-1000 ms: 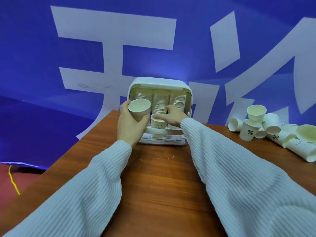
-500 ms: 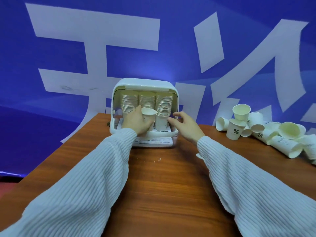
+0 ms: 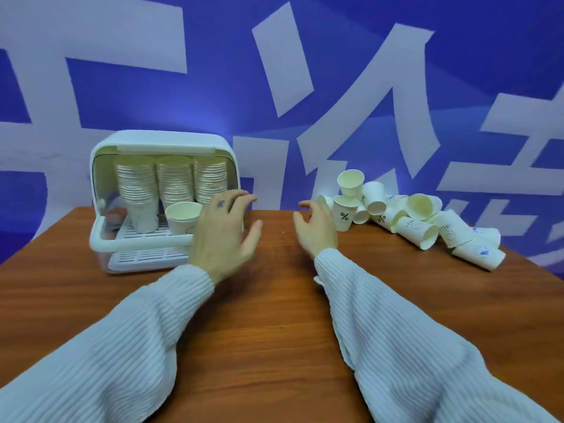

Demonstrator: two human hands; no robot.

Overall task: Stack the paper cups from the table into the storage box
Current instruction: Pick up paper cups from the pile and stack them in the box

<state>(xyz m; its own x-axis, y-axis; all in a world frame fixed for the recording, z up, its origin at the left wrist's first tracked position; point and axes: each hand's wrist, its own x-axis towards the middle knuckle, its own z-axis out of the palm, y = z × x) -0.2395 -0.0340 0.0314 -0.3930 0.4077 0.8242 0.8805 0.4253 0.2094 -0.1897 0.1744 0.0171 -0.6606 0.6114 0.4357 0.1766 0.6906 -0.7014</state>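
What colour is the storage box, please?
White, with a clear lower front; the box shows in the head view.

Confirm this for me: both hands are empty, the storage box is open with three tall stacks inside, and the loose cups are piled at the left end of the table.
Not quite. The head view shows the loose cups piled at the right end of the table, not the left. The rest holds: left hand and right hand are empty, and the storage box is open with three tall stacks inside.
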